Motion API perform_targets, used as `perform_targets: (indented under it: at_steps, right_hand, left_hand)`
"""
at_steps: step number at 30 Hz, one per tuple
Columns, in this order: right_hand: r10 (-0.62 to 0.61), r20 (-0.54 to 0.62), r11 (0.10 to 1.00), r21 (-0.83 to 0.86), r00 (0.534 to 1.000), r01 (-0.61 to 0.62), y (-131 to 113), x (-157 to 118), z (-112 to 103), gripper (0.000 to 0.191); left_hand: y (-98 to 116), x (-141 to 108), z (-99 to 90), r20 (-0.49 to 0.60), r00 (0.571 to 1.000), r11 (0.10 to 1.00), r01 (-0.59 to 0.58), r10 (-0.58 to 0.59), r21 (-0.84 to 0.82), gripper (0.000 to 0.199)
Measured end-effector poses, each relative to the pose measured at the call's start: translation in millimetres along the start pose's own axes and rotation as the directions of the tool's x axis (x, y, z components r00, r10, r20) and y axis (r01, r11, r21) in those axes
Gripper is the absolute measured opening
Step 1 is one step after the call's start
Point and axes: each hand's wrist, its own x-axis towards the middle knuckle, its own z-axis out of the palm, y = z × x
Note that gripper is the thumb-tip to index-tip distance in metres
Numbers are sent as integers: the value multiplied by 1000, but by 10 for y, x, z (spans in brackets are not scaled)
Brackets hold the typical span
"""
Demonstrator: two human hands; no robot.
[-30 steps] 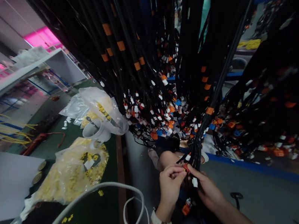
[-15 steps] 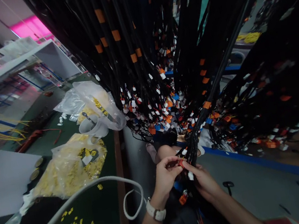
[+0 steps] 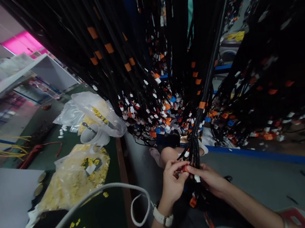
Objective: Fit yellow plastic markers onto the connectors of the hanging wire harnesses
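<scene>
A small red connector (image 3: 185,168) is pinched between the thumb and fingers of my left hand (image 3: 172,183). My right hand (image 3: 212,181) closes round the lower end of a black wire harness (image 3: 194,144), its thumb tip against the red connector. Some of its fingers are hidden behind the wires. A white connector (image 3: 197,178) hangs from the bundle close to my right thumb. Lower down dangles an orange connector (image 3: 193,202) on the same bundle.
Many black harnesses (image 3: 122,68) with coloured connectors hang ahead. On the green bench (image 3: 110,213) at left lie plastic bags of yellow pieces (image 3: 64,178), a white cup (image 3: 94,135) and a thick grey cable (image 3: 95,190). A blue rail (image 3: 263,156) runs low at right.
The view has shifted, so the hanging harnesses appear farther left. Both hands stay at the red connector, with the grip much the same.
</scene>
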Motion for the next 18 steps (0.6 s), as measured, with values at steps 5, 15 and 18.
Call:
perform_targets:
  at_steps: [5,15,18]
  right_hand:
    - [-2,-18,999,-40,1000,2,-3,-23,-17,27]
    - [-41,-81,992,119,996,50,99,76,-116,22]
    - [-6,24,992,126,1000,2,78,51,-229,25]
  left_hand:
    - [-5,-13,13,1,1000,999,0,0,42,28]
    - [-117,119,-181,-181,969,976,137,-168,-170,37]
    - [-196,163,-289,-283,939,980,172,-195,-104,31]
